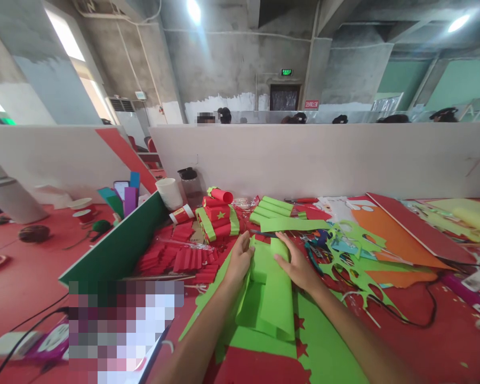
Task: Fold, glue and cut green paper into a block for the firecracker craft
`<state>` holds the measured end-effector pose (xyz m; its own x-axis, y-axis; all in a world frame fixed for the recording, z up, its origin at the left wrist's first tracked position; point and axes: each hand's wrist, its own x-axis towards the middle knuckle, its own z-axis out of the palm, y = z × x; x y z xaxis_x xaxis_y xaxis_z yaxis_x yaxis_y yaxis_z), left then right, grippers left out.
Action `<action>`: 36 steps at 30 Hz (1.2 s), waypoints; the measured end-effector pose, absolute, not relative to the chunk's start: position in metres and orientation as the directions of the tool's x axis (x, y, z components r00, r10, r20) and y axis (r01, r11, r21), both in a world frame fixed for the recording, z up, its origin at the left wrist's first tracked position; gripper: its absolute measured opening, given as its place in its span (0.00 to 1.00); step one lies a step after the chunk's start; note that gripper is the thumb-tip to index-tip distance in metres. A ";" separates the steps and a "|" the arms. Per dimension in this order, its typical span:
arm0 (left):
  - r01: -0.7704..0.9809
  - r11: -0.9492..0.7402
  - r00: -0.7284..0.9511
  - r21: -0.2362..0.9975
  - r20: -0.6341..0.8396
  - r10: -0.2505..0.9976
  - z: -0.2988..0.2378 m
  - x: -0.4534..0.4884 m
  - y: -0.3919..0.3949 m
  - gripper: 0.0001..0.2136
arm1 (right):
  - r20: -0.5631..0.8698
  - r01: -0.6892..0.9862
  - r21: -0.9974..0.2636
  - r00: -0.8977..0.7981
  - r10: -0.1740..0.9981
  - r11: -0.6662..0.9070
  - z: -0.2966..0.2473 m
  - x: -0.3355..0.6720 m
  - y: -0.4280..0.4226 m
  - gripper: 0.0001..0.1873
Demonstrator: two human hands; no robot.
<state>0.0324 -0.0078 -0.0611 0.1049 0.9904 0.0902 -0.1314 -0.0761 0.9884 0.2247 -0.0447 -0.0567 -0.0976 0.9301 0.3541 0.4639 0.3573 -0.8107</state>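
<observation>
My left hand [240, 260] holds the left edge of a bright green craft sheet [279, 301], its fingers bent against the edge. On the opposite side, my right hand [297, 265] grips the same sheet, thumb and fingers at its edge. The sheet is loosely folded over, with its near end lifted and curved. Beneath it lie larger flat green sheets [324, 341] and a red piece [260, 365]. Small red star cutouts [301, 341] show by the sheet's right side. Just beyond my fingertips lies a green strip [296, 224].
Red rolled tubes [220, 213] with green bands and a star stand beyond my left hand. Folded red pieces [190, 260] lie left. Green rolls [278, 207] sit behind; a cut-out green sheet [346, 261] lies right. A green board [116, 240] and white partition [324, 160] border the area.
</observation>
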 end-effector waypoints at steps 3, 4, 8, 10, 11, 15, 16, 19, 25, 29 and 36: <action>-0.082 -0.058 0.132 0.995 0.068 0.989 -0.063 0.028 -0.005 0.22 | 0.306 0.533 -0.804 -0.009 0.952 0.263 -0.065 0.229 -0.041 0.37; -0.069 -0.066 0.144 0.995 0.075 0.987 -0.064 0.027 -0.004 0.21 | 0.298 0.558 -0.792 0.001 0.955 0.246 -0.067 0.231 -0.040 0.37; -0.015 -0.164 0.177 0.986 0.164 0.970 -0.063 0.028 -0.002 0.19 | 0.396 0.668 -0.681 -0.009 0.918 0.300 -0.064 0.234 -0.039 0.32; 0.022 -0.199 0.163 0.980 0.193 0.968 -0.061 0.029 -0.002 0.18 | 0.484 0.712 -0.607 -0.020 0.875 0.352 -0.059 0.233 -0.040 0.29; 0.043 -0.211 0.147 0.977 0.202 0.968 -0.059 0.030 -0.003 0.18 | 0.521 0.729 -0.576 -0.023 0.853 0.371 -0.055 0.233 -0.041 0.27; 0.179 -0.268 0.061 0.947 0.261 0.963 -0.052 0.030 -0.010 0.15 | 0.591 0.773 -0.493 -0.040 0.806 0.400 -0.045 0.228 -0.045 0.12; 0.228 -0.286 0.053 0.931 0.282 0.958 -0.049 0.030 -0.011 0.12 | 0.593 0.776 -0.476 -0.063 0.803 0.413 -0.044 0.228 -0.046 0.07; 0.366 -0.332 0.093 0.869 0.321 0.942 -0.042 0.029 -0.015 0.06 | 0.581 0.758 -0.443 -0.165 0.797 0.479 -0.041 0.227 -0.048 0.09; 0.514 -0.457 0.281 0.726 0.361 0.889 -0.026 0.018 -0.017 0.05 | 0.558 0.682 -0.411 -0.336 0.759 0.605 -0.033 0.240 -0.056 0.12; 0.581 -0.537 0.429 0.612 0.330 0.841 -0.013 0.004 -0.021 0.03 | 0.502 0.607 -0.399 -0.483 0.718 0.687 -0.028 0.255 -0.062 0.12; 0.682 -0.599 0.619 0.420 0.105 0.778 0.007 -0.021 -0.040 0.14 | 0.213 0.630 -0.357 -0.664 0.717 0.689 -0.029 0.278 -0.077 0.35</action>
